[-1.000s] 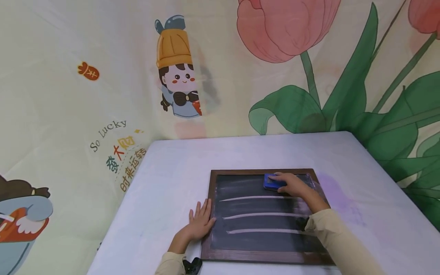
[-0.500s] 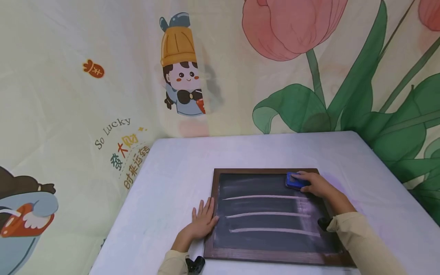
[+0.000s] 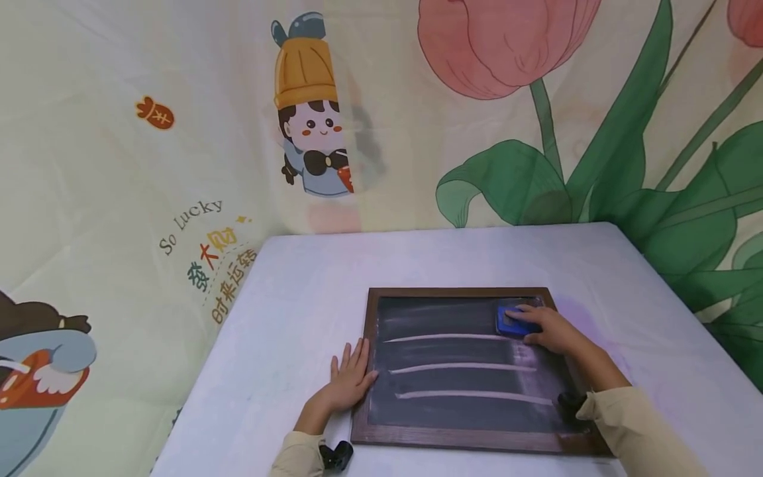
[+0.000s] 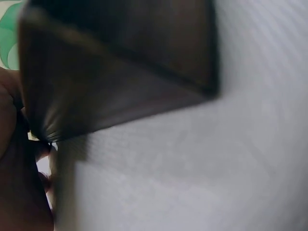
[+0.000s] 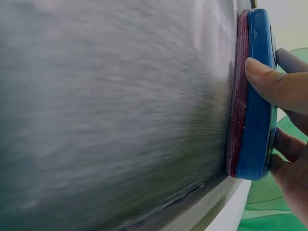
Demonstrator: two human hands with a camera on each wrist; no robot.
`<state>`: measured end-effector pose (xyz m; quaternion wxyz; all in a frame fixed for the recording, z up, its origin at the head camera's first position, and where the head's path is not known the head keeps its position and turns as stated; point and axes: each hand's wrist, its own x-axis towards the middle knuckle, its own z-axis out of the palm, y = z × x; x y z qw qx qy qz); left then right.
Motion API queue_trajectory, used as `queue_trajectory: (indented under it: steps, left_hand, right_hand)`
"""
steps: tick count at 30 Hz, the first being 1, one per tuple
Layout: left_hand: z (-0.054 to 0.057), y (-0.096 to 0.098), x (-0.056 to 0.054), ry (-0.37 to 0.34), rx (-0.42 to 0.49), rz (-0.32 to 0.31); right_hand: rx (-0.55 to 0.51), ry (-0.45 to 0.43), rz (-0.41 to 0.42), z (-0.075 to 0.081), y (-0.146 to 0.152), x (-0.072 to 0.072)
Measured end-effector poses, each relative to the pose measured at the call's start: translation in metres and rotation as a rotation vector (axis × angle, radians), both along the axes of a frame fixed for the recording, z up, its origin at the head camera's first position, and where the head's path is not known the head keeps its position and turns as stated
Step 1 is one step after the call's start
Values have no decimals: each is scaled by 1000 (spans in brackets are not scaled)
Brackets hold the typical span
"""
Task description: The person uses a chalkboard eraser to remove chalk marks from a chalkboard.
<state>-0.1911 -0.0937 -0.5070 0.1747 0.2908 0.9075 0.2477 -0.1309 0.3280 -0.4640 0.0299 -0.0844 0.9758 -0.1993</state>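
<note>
A small blackboard point(image 3: 453, 419) in a dark brown wooden frame lies on the white-covered table, with three roughly level pale chalk lines drawn across it. My right hand point(image 3: 554, 331) grips a blue chalkboard eraser point(image 3: 514, 327) near the board's upper right corner, over the right end of the top line. In the right wrist view the thumb presses the side of the eraser point(image 5: 255, 125), and its purplish felt point(image 5: 237, 130) faces the board surface. My left hand point(image 3: 347, 384) rests with straight fingers along the board's left frame edge. The left wrist view shows a dark frame corner point(image 4: 144, 91) close up.
White cloth covers the table point(image 3: 298, 291), which meets a printed backdrop point(image 3: 393, 165) of tulips and cartoon figures. Smudged chalk dust point(image 3: 527, 368) marks the board's right side. A purple stain point(image 3: 575, 315) colours the cloth beyond its right edge.
My right hand has slid the eraser rightward along the top of the board, then slightly down onto the top line's right end. The left hand stays at the left frame edge.
</note>
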Motion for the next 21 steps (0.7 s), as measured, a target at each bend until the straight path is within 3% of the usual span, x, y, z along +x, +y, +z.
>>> queue_trajectory:
  steps: [6,12,15,21]
  left_hand:
    - [-5,-1,-6,43,46,9]
    - [-13,-3,-3,76,99,0]
    - [-16,-3,2,67,108,-14]
    - [-13,-3,0,16,71,-24]
  right_hand:
    - [26,67,4,-1,-8,16]
    - [24,62,-5,-4,-12,31]
    - [3,29,-5,-6,-9,34]
    - [-46,21,16,-7,-3,23]
